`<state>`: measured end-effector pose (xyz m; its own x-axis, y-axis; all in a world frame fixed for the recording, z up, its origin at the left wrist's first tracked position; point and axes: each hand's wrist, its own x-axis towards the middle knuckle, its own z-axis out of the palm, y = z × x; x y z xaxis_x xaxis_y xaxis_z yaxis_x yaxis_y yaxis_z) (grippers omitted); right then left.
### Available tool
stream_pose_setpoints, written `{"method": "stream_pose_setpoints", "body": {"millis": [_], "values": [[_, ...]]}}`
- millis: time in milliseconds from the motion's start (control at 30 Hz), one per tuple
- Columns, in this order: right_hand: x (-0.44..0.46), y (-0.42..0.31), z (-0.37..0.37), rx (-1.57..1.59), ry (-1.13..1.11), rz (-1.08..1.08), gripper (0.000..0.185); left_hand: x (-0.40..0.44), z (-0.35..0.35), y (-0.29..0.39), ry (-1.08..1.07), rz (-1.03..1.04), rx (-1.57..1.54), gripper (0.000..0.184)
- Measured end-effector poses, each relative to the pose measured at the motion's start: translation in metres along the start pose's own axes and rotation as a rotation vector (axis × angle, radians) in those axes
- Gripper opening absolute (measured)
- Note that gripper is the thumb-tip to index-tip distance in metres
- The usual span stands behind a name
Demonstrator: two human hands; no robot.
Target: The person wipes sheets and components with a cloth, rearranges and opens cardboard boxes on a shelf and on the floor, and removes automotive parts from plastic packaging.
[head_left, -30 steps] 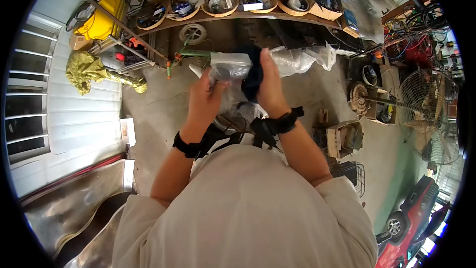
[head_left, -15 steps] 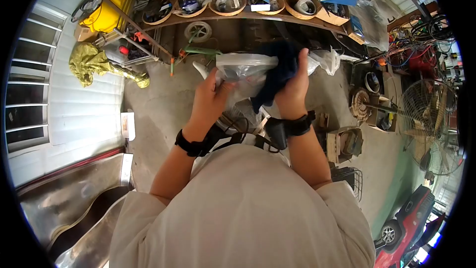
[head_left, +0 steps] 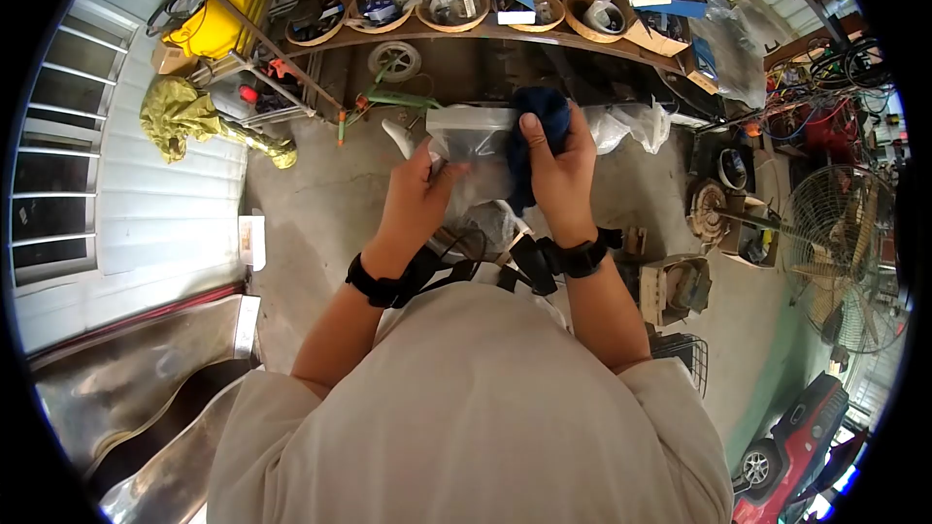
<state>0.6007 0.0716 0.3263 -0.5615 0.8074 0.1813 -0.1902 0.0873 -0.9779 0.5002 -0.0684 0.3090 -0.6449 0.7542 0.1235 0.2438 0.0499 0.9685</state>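
Observation:
My left hand (head_left: 419,196) pinches the left side of a clear plastic bag (head_left: 476,141), its fingers closed on the film. In my right hand (head_left: 561,170) is a bunched dark blue cloth (head_left: 540,118), with the thumb pressed on its front. The cloth lies against the right edge of the bag and covers part of it. Whether my right hand also grips the bag is hidden. Both wrists wear black straps. Below the bag, near my body, is another clear plastic wrapping (head_left: 488,225).
Ahead, a shelf (head_left: 466,39) bears several round baskets and boxes. White plastic wrapping (head_left: 621,126) lies beyond my right hand. To the right are a wooden box (head_left: 670,289), a wire-caged fan (head_left: 835,223) and a red vehicle (head_left: 801,446). Yellow-green cloth (head_left: 180,121) hangs at left.
The dark cloth moved right away from the bag, then back left against it, and is now bunched in my right hand. My left hand keeps its hold on the bag, slightly further right.

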Motion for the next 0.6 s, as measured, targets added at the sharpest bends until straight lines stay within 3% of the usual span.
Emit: {"method": "stream_pose_setpoints", "body": {"millis": [100,200,400,500,600], "values": [[0.009,0.004,-0.003,-0.19,0.076,-0.088,0.023,0.001,0.001,0.005,-0.044,-0.024,0.017,0.021],[0.016,-0.005,-0.008,0.047,0.048,0.175,0.02,0.0,0.003,0.013,-0.042,-0.076,0.045,0.022],[0.021,0.01,-0.028,0.482,0.306,0.228,0.028,0.007,-0.002,-0.006,0.082,-0.013,0.008,0.022],[0.019,0.007,-0.04,0.646,0.188,0.231,0.033,0.004,-0.005,-0.01,0.179,0.011,-0.095,0.023],[0.005,0.009,-0.026,0.617,0.045,0.333,0.038,0.006,-0.006,-0.009,0.191,-0.021,-0.122,0.022]]}}
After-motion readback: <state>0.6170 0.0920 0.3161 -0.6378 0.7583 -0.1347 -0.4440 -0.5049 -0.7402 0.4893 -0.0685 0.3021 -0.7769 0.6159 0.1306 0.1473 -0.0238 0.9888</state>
